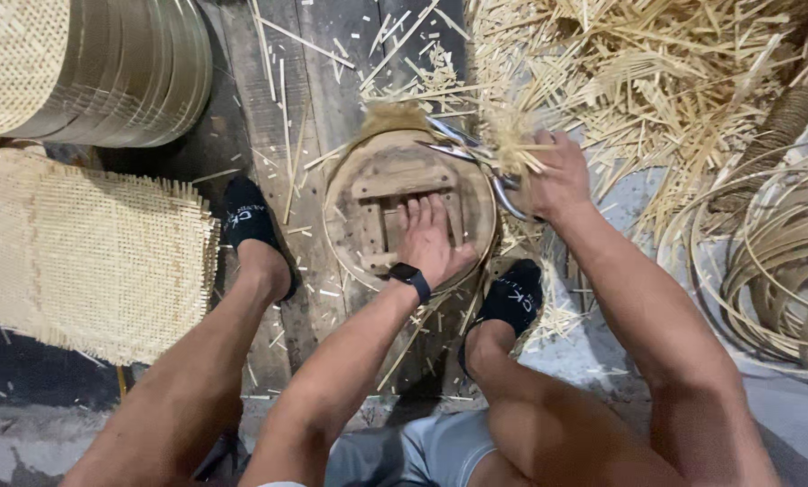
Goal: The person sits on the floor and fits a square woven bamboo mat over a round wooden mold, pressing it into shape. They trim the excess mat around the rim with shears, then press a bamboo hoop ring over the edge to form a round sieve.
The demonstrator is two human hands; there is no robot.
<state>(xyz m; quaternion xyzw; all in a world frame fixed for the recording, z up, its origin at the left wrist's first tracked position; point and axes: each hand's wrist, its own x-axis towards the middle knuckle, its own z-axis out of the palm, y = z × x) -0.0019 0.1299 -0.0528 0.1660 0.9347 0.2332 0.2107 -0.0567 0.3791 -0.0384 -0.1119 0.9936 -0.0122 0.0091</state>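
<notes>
A round wooden form [387,177] with a bamboo rim lies on the floor between my feet. My left hand [431,239] presses flat on its cross-braced middle, fingers together, a dark watch on the wrist. My right hand [553,176] grips large metal scissors [462,149] at the form's upper right edge. The blades lie across the rim, beside a tuft of woven strip ends [515,144] that sticks out there. More frayed ends [391,117] show at the form's far edge.
A stack of round woven trays [88,68] lies on its side at top left, above a flat woven cane mat [92,257]. Cut bamboo scraps [638,77] pile at top right. Coiled bamboo strips [774,261] lie at right. My feet wear black socks [250,221].
</notes>
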